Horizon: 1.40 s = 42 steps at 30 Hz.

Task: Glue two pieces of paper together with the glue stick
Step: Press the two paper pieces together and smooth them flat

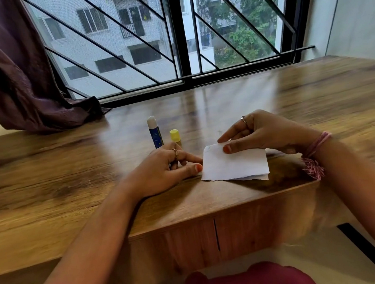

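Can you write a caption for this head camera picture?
Right hand pinches paper on the desk; open glue stick and yellow cap stand nearby.

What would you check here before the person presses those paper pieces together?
1. Top paper lies over the lower paper, edges nearly lined up: ok.
2. Right hand pinches the top paper's far edge: ok.
3. Left hand rests at the paper's left edge, fingers relaxed: ok.
4. Glue spread between the sheets: cannot tell.
5. Glue stick stands upright and uncapped behind the left hand, clear of the paper: ok.
6. Yellow cap stands beside it on the table: ok.
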Motion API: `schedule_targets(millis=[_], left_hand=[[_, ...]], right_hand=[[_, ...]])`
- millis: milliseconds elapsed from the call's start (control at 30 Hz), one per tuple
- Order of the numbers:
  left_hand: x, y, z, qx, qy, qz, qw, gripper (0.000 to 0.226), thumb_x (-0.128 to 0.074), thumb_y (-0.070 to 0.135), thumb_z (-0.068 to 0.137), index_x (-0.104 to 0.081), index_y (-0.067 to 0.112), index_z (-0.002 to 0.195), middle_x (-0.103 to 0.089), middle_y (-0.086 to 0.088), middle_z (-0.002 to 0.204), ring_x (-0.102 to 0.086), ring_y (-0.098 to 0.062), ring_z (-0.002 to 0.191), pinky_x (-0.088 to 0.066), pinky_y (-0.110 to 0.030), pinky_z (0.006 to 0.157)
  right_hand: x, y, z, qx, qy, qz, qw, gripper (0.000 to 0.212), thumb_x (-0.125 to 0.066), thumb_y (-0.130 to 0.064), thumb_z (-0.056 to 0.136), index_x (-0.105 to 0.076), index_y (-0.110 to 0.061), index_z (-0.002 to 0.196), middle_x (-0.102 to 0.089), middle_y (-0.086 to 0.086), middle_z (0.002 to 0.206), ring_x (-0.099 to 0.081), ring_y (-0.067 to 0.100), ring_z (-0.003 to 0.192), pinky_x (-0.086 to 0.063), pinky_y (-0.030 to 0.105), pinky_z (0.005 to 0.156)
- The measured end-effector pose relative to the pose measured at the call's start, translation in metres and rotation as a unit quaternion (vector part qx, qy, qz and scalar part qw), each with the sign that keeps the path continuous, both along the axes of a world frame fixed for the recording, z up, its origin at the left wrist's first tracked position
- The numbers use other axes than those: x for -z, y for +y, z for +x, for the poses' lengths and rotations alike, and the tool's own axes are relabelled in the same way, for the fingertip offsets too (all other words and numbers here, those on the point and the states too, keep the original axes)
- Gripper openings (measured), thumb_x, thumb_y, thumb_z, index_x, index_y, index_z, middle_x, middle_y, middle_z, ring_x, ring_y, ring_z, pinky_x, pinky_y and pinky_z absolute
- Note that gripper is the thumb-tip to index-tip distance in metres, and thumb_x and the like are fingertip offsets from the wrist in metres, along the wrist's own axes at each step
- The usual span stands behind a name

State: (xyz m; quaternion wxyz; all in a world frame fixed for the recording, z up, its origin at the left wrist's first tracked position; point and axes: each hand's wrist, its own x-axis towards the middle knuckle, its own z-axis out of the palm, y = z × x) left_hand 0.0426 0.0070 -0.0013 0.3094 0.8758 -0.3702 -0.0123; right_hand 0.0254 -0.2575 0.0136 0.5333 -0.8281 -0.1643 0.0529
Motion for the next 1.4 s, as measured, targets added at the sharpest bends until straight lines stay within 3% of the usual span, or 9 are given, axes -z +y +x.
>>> schedule_targets(millis=[300,533,733,1067,1167,1300,1400], left_hand=[[0.0003,0.0003,0.0003,0.001,0.001,0.003,1.0,0.037,-0.059,0.053,0.079,-0.069,0.036,0.109,-0.053,0.0,0.094,-0.05,0.003,0.077,-0.04,-0.009,0.07],[-0.0014,-0.0009,-0.0029,-0.002,0.008,0.002,1.0,0.036,-0.057,0.052,0.079,-0.071,0.034,0.108,-0.052,0.003,0.091,-0.051,-0.001,0.078,-0.039,-0.012,0.071],[-0.0023,-0.0021,-0.0044,-0.01,0.005,0.004,1.0,0.027,-0.06,0.041,0.086,-0.071,0.031,0.108,-0.054,-0.003,0.092,-0.054,-0.013,0.082,-0.046,-0.026,0.076],[-0.003,-0.002,-0.0058,-0.008,0.004,-0.011,1.0,0.018,-0.064,0.034,0.087,-0.072,0.031,0.103,-0.059,-0.007,0.095,-0.059,-0.02,0.085,-0.049,-0.043,0.084],[-0.003,-0.0019,-0.0061,-0.008,0.003,-0.011,1.0,0.018,-0.064,0.034,0.087,-0.072,0.031,0.103,-0.06,-0.004,0.093,-0.059,-0.016,0.084,-0.05,-0.038,0.082],[-0.0025,-0.0019,-0.0061,-0.002,0.006,-0.022,1.0,0.018,-0.066,0.032,0.086,-0.072,0.028,0.102,-0.057,0.003,0.085,-0.054,-0.002,0.072,-0.045,-0.017,0.071],[-0.0021,-0.0025,-0.006,-0.007,0.002,-0.02,1.0,0.018,-0.066,0.033,0.086,-0.072,0.027,0.102,-0.054,0.005,0.079,-0.05,0.0,0.066,-0.041,-0.013,0.065]], right_hand=[[-0.0016,0.0005,-0.0013,0.006,-0.006,-0.007,1.0,0.037,-0.078,-0.033,0.06,-0.076,-0.018,0.093,-0.077,0.005,0.086,-0.071,0.013,0.072,-0.055,0.019,0.057],[-0.0005,-0.0002,-0.0005,0.007,-0.001,-0.007,1.0,0.039,-0.078,-0.032,0.062,-0.075,-0.015,0.097,-0.076,0.008,0.089,-0.071,0.017,0.074,-0.059,0.024,0.062],[-0.0006,-0.0005,-0.0004,0.006,-0.004,-0.014,1.0,0.04,-0.078,-0.034,0.061,-0.075,-0.016,0.096,-0.076,0.007,0.088,-0.071,0.018,0.075,-0.059,0.024,0.063],[-0.0007,0.0006,-0.0009,0.014,-0.001,-0.029,0.999,0.041,-0.078,-0.038,0.06,-0.075,-0.018,0.095,-0.076,0.005,0.088,-0.071,0.017,0.075,-0.058,0.023,0.061],[-0.0008,0.0007,-0.0008,0.017,0.0,-0.033,0.999,0.039,-0.078,-0.038,0.06,-0.075,-0.019,0.095,-0.076,0.004,0.088,-0.071,0.015,0.074,-0.058,0.023,0.061],[-0.0005,0.0015,-0.0007,0.028,-0.001,-0.034,0.999,0.03,-0.079,-0.029,0.068,-0.076,-0.019,0.095,-0.076,0.004,0.085,-0.068,0.008,0.066,-0.05,0.014,0.053],[-0.0014,0.0021,-0.0012,0.025,0.0,-0.037,0.999,0.035,-0.079,-0.033,0.064,-0.075,-0.018,0.096,-0.076,0.006,0.086,-0.067,0.007,0.066,-0.049,0.014,0.053]])
